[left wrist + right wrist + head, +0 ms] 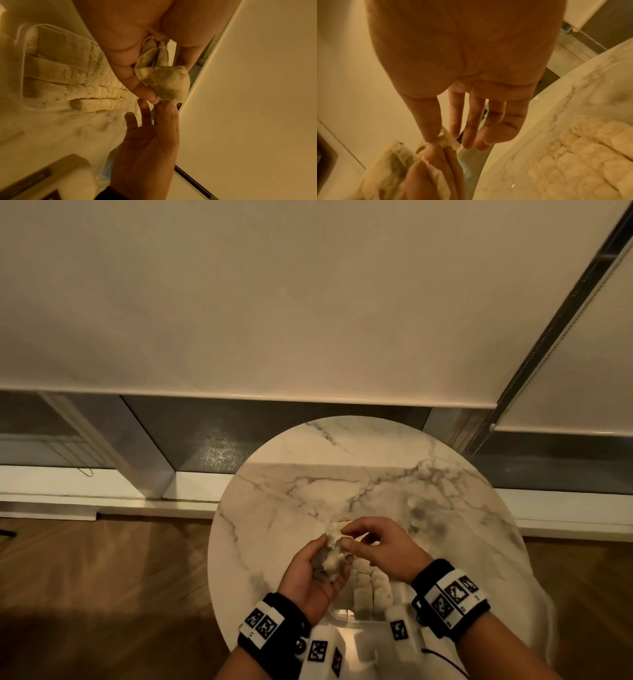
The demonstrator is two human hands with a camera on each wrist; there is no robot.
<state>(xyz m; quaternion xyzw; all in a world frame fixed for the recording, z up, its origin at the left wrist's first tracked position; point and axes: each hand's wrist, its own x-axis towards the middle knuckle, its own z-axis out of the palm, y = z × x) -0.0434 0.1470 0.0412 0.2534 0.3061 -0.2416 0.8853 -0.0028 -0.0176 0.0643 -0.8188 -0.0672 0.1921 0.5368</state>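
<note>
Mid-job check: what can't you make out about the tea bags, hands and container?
- Head view: the count of tea bags in the left hand; its fingers and the right hand cover them.
- Right wrist view: whether the small white piece the right hand pinches is a tag or a bag corner; blurred.
- Head view: near end of the clear container; wrist cameras hide it.

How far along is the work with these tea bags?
Done: rows of tea bags lie packed in the clear tray. In hand: the left hand holds a bunch of tea bags while the right hand pinches its top. Left, probably: pulling that bunch apart, bag by bag.
</note>
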